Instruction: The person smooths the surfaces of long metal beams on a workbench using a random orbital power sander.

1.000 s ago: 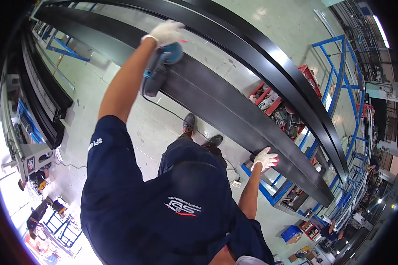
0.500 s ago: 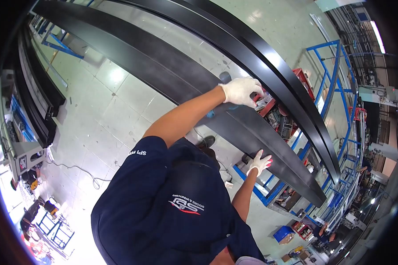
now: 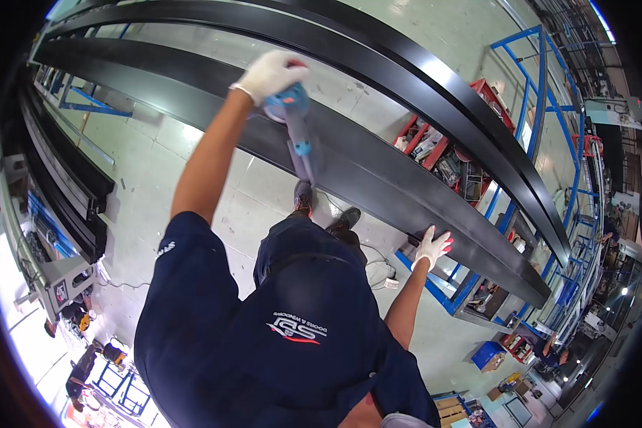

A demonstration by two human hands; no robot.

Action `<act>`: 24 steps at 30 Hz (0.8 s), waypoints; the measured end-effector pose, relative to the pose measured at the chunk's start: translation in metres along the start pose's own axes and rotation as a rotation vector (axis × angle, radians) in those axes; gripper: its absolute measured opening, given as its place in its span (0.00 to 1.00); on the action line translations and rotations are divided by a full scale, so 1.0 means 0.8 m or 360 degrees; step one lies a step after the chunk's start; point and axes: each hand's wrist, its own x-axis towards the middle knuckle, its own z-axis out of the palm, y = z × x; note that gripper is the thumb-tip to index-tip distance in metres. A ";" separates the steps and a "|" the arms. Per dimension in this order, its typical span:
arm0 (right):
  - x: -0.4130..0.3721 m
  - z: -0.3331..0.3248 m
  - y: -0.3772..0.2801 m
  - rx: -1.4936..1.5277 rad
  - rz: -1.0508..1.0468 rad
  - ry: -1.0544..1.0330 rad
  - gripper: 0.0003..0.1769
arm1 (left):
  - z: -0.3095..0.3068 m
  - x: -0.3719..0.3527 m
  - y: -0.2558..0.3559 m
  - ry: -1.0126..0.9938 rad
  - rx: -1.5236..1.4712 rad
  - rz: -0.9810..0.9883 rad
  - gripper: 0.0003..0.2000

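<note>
My left hand (image 3: 271, 75), in a white glove with a reddish fingertip showing, is wrapped round the head of a blue and grey power tool (image 3: 292, 118). The tool lies over a long dark panel (image 3: 378, 167), its grey body pointing towards my feet and blurred by motion. My right hand (image 3: 433, 247), also gloved, rests with spread fingers on the panel's near edge towards its right end. The underside of the tool is hidden.
Long glossy black profiles (image 3: 435, 78) run beyond the panel. Red trays (image 3: 442, 153) of tools sit between them. Blue metal frames (image 3: 449, 299) stand at the right. More dark profiles (image 3: 64, 171) lie at the left. A cable (image 3: 378, 260) trails near my shoes (image 3: 346, 219).
My left hand and the power tool have moved left along the panel. My right hand is still at the panel's near edge. The view has shifted slightly.
</note>
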 end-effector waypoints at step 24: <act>-0.118 0.027 -0.281 0.0620 -0.1121 -0.1284 0.42 | 0.120 0.027 0.105 0.0115 0.0358 0.0094 0.18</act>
